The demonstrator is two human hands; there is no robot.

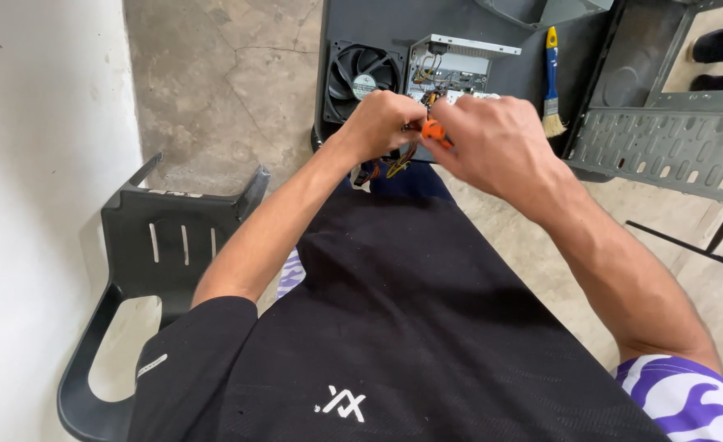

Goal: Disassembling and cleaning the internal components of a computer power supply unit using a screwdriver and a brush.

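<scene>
An orange-handled tool point(435, 131) (most of it hidden) slants from upper left to lower right between a person's hands, in front of a grey power supply unit point(447, 69). The right hand point(492, 143) is closed around its handle; the left hand point(382, 123) is curled at its tip, above loose coloured wires point(398, 164). Both forearms reach forward, converging.
</scene>
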